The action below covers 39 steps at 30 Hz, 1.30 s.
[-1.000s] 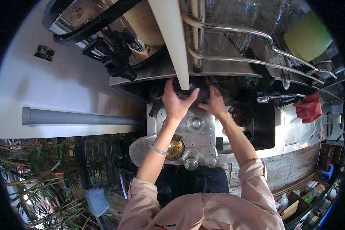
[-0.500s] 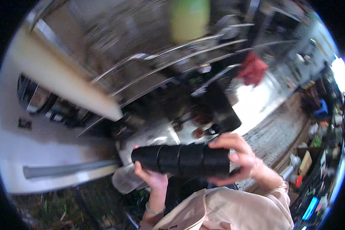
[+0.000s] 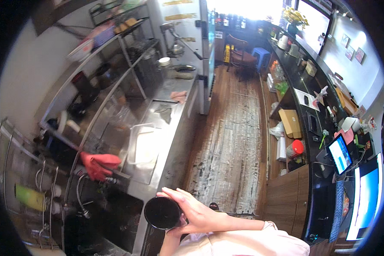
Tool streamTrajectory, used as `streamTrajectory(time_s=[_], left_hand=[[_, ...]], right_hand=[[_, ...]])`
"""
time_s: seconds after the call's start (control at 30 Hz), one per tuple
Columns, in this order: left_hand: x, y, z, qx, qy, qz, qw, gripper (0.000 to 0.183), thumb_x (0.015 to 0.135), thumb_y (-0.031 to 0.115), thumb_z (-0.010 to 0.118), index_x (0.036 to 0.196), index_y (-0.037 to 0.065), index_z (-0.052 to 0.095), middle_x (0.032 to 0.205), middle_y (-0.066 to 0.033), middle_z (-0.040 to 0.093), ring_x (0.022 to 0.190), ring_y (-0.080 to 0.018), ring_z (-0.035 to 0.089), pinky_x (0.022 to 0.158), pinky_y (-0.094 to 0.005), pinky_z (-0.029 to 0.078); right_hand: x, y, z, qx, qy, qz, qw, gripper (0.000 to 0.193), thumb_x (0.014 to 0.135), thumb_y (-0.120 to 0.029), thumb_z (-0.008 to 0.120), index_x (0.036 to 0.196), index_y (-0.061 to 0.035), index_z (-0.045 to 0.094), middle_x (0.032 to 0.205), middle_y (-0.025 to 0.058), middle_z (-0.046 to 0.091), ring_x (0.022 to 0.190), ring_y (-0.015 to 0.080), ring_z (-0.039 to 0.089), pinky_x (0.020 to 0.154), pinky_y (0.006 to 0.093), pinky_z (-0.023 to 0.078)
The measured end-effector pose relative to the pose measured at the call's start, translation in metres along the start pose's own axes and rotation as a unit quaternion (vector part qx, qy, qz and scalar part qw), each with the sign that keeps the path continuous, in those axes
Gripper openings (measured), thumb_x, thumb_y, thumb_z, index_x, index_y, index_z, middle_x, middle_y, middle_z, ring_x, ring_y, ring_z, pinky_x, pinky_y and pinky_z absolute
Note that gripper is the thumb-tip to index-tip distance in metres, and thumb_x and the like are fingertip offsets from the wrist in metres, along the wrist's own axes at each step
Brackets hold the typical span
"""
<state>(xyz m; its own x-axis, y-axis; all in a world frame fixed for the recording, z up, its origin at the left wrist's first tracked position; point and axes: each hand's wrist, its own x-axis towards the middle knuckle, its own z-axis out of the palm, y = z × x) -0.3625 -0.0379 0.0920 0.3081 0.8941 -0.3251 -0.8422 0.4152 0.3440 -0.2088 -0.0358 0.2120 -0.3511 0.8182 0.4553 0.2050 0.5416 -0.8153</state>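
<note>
A stack of black round cups is in front of my chest, seen almost end-on, so a dark circular end faces up. My right hand is wrapped along its right side, with the fingers reaching over the top edge. Close under the stack is my left hand, largely hidden by the cups and my right hand; a little of it shows against the stack's lower right side. Left of the cups lies a dark sink with a bent metal tap.
Red rubber gloves hang by the sink. A clear plastic tub stands on the steel counter. Wooden flooring runs ahead between it and a black counter with screens. A fridge stands at the far left of the aisle.
My view has swung to the right, toward the aisle. The stack has turned from lying sideways to end-on, and my hands have come closer together on it.
</note>
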Motion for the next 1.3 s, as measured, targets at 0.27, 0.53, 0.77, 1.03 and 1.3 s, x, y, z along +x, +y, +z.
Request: streamTrajectory(time_s=[0.27, 0.53, 0.77, 1.03, 1.3], left_hand=[[0.147, -0.075, 0.012, 0.008, 0.056, -0.087, 0.995, 0.056, 0.106, 0.047, 0.045, 0.147, 0.008, 0.05, 0.151, -0.0131, 0.053, 0.139, -0.0256, 0.049, 0.121, -0.0455, 0.037], [0.309, -0.091, 0.079, -0.035, 0.077, -0.084, 0.993, 0.075, 0.101, 0.071, 0.04, 0.151, 0.015, 0.047, 0.147, -0.0095, 0.056, 0.134, -0.0272, 0.054, 0.11, -0.049, 0.047], [0.377, -0.06, 0.122, 0.054, 0.28, 0.084, 0.955, 0.061, 0.106, 0.054, 0.045, 0.156, 0.018, 0.043, 0.138, -0.0124, 0.059, 0.112, -0.0276, 0.062, 0.094, -0.043, 0.054], [0.42, -0.074, 0.119, -0.104, 0.407, 0.281, 0.863, 0.045, 0.104, 0.05, 0.051, 0.136, 0.018, 0.055, 0.111, -0.0037, 0.063, 0.092, -0.0178, 0.062, 0.073, -0.0352, 0.05], [0.464, -0.087, 0.169, -0.163, 0.46, 0.311, 0.816, 0.039, 0.106, 0.04, 0.053, 0.137, 0.017, 0.051, 0.109, -0.0091, 0.064, 0.086, -0.0216, 0.064, 0.07, -0.0366, 0.053]], right_hand=[[-0.001, 0.179, -0.08, -0.039, 0.086, 0.108, 0.99, 0.106, 0.072, -0.019, 0.094, 0.154, -0.0023, 0.028, 0.145, 0.0288, 0.05, 0.133, 0.0418, 0.056, 0.109, 0.0467, 0.049], [0.108, 0.32, -0.179, -0.081, -0.004, 0.121, 0.989, 0.075, 0.073, -0.03, 0.092, 0.133, -0.0021, 0.057, 0.118, 0.0233, 0.069, 0.106, 0.0404, 0.07, 0.088, 0.0483, 0.057], [0.284, 0.445, -0.206, -0.029, 0.075, 0.163, 0.983, 0.077, 0.074, -0.026, 0.092, 0.133, 0.0031, 0.051, 0.116, 0.0185, 0.073, 0.106, 0.03, 0.073, 0.091, 0.0413, 0.056], [0.495, 0.604, -0.157, -0.037, 0.146, 0.174, 0.973, 0.11, 0.074, -0.019, 0.089, 0.157, -0.0057, 0.018, 0.146, 0.0314, 0.049, 0.131, 0.0496, 0.053, 0.109, 0.0509, 0.043], [0.592, 0.698, -0.143, -0.131, 0.187, 0.191, 0.955, 0.108, 0.073, -0.017, 0.091, 0.158, -0.0026, 0.025, 0.154, 0.0289, 0.043, 0.141, 0.0438, 0.045, 0.115, 0.0485, 0.039]])
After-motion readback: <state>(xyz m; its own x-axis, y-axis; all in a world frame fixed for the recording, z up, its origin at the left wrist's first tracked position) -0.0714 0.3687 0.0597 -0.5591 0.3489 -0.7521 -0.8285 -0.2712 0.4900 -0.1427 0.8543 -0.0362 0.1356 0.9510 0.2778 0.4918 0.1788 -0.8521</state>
